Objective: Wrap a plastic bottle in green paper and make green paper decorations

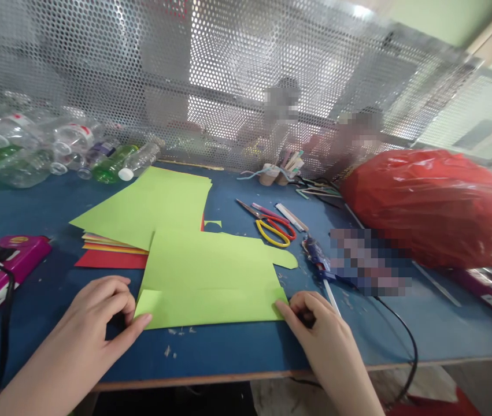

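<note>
Both hands are at the front of the blue table (428, 329), each closed on a lower corner of a light green sheet (211, 266). The left hand (102, 309) pinches the left corner, its thumb lying on a small paler flap there, and the right hand (317, 320) grips the right corner with its thumb on top and fingers curled under. The sheet lies near the table's front edge, a faint crease running across its lower part; its upper left overlaps a stack of coloured paper (167, 199). A rounded green tab (284, 257) juts out at the upper right — whether joined to the sheet or lying beneath it, I cannot tell. Just beyond are scissors (273, 231) with red and yellow handles, and a glue gun (315, 257) rests to the right. Farther back stand plastic bottles (24, 167) at left — some clear, some green — and a red bag (423, 202) at right.
</note>
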The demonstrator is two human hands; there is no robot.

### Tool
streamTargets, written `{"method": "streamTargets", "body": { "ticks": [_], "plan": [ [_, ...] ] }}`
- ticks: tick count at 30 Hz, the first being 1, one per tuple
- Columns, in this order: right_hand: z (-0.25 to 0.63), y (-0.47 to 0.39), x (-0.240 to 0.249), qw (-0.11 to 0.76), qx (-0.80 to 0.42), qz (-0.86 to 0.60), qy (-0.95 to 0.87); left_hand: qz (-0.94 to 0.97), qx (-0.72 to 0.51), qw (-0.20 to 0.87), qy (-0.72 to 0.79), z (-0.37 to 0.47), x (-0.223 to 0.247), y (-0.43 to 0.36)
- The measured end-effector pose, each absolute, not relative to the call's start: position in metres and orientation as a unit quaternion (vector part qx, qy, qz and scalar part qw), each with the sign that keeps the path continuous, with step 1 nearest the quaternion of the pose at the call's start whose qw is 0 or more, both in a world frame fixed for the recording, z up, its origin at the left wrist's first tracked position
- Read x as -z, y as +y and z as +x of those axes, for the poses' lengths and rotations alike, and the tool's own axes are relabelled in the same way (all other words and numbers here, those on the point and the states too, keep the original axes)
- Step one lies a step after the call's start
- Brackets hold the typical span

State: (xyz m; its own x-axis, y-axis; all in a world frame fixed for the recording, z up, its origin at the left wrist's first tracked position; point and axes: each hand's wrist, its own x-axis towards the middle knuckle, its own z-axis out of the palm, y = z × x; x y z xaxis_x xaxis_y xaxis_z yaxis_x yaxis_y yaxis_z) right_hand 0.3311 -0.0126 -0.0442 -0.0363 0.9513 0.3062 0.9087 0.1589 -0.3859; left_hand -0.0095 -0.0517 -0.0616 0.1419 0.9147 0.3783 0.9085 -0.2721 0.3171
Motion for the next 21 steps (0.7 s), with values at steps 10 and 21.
{"method": "streamTargets", "body": {
  "ticks": [10, 21],
  "plan": [
    [0.329, -0.015, 0.044, 0.258, -0.026, -0.636, -0.727, 0.799, -0.271, -0.063, 0.532, 0.011, 0.05, -0.06],
    [0.329, -0.016, 0.046, 0.267, -0.038, -0.631, -0.727, 0.884, -0.161, -0.115, 0.424, 0.018, 0.039, -0.058]
  ]
}}
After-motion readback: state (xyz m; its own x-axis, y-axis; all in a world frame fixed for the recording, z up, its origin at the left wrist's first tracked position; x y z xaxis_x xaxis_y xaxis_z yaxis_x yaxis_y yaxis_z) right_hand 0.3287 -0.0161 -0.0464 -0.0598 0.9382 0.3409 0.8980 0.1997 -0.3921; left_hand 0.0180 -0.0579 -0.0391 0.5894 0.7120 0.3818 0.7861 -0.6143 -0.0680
